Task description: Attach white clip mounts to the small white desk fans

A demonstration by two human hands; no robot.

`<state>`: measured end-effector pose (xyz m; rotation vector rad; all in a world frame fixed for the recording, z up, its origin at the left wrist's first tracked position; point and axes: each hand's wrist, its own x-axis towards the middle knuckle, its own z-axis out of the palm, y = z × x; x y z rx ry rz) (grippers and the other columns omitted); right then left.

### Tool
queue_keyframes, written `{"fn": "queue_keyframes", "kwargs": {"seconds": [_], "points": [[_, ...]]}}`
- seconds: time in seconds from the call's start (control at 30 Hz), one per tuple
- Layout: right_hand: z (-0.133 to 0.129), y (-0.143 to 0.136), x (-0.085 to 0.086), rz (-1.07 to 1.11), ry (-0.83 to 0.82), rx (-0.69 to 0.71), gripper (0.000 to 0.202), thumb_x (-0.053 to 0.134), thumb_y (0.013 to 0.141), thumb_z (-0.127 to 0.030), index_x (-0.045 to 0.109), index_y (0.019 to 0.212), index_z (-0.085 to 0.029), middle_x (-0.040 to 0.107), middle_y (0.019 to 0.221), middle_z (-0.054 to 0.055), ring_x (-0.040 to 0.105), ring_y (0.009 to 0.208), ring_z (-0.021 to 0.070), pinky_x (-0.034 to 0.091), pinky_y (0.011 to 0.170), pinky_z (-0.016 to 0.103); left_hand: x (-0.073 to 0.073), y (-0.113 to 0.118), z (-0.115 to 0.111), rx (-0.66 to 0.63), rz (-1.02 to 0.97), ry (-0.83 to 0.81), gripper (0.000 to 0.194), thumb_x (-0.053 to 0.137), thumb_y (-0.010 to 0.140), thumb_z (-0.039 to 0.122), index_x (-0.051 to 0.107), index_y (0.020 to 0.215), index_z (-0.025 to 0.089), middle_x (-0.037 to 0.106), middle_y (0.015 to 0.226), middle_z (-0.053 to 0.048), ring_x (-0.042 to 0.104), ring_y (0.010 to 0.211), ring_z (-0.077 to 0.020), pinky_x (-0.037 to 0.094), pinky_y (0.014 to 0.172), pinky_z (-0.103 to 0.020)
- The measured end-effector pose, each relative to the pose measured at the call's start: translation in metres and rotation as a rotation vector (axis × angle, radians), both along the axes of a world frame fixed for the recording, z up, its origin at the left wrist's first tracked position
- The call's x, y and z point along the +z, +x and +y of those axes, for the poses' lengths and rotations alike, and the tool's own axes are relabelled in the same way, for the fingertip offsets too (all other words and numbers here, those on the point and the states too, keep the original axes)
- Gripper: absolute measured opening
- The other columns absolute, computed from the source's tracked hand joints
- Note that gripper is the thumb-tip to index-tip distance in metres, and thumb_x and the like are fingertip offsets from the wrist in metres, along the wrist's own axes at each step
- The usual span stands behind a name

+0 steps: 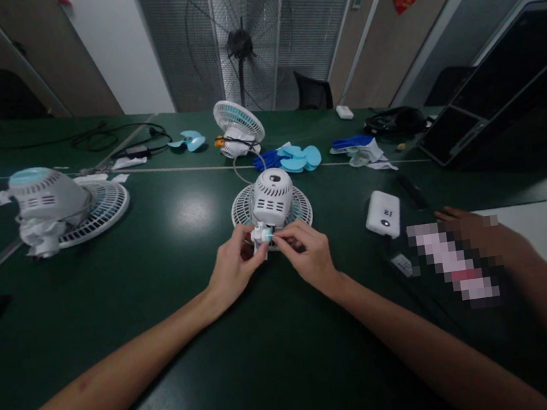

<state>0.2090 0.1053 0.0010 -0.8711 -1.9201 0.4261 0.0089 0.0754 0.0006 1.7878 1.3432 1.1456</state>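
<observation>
A small white fan (pixel 272 192) lies face down on the green table in front of me, its round grille (pixel 303 209) underneath and its motor housing on top. My left hand (pixel 233 264) is closed around the white joint piece (pixel 259 234) at the fan's near side. On the right of that joint sits a small light-blue knob (pixel 268 234). Finger and thumb of my right hand (pixel 310 254) are pinched at this knob. The fingertips partly cover both pieces.
Two similar fans stand at the left (pixel 51 200) and back (pixel 238 129). Blue fan blades (pixel 300 158), gloves (pixel 357 148) and cables (pixel 103 134) lie behind. At right are a white device (pixel 383 213) and another person's hand (pixel 479 235).
</observation>
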Motion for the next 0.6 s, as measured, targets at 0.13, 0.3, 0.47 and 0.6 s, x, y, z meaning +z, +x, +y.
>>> {"fn": "queue_keyframes", "kwargs": {"seconds": [0.13, 0.3, 0.47, 0.6], "points": [[0.0009, -0.0004, 0.0013, -0.006, -0.012, 0.013, 0.009, 0.067, 0.099, -0.022, 0.071, 0.092, -0.020, 0.067, 0.089, 0.003, 0.065, 0.076, 0.0156, 0.054, 0.066, 0.030, -0.0010, -0.0009, 0.0002, -0.005, 0.006, 0.002, 0.029, 0.063, 0.099, 0.040, 0.055, 0.118, 0.020, 0.066, 0.087, -0.001, 0.062, 0.064, -0.0114, 0.049, 0.055, -0.019], [0.0027, 0.0003, -0.0004, 0.004, -0.071, 0.057, 0.012, 0.066, 0.099, -0.023, 0.070, 0.088, -0.020, 0.065, 0.084, 0.002, 0.062, 0.071, 0.0149, 0.050, 0.062, 0.028, -0.0023, -0.0013, 0.0002, -0.005, 0.013, 0.008, 0.028, 0.064, 0.099, 0.040, 0.055, 0.118, 0.020, 0.067, 0.084, 0.000, 0.061, 0.064, -0.0115, 0.048, 0.055, -0.019], [0.0032, 0.0004, 0.0010, -0.014, -0.124, 0.085, 0.016, 0.064, 0.100, -0.025, 0.069, 0.087, -0.019, 0.062, 0.084, 0.002, 0.061, 0.070, 0.0145, 0.048, 0.060, 0.027, -0.0028, -0.0014, 0.0002, -0.007, 0.012, 0.012, 0.029, 0.064, 0.099, 0.039, 0.056, 0.118, 0.020, 0.067, 0.085, -0.001, 0.062, 0.065, -0.0118, 0.048, 0.055, -0.020], [0.0035, 0.0006, 0.0035, -0.012, -0.140, 0.099, 0.017, 0.063, 0.100, -0.024, 0.069, 0.086, -0.019, 0.061, 0.082, 0.002, 0.059, 0.068, 0.0139, 0.048, 0.059, 0.028, -0.0023, -0.0014, 0.0002, -0.010, 0.010, 0.014, 0.028, 0.064, 0.099, 0.039, 0.056, 0.118, 0.020, 0.066, 0.086, 0.000, 0.061, 0.065, -0.0115, 0.048, 0.056, -0.020]]}}
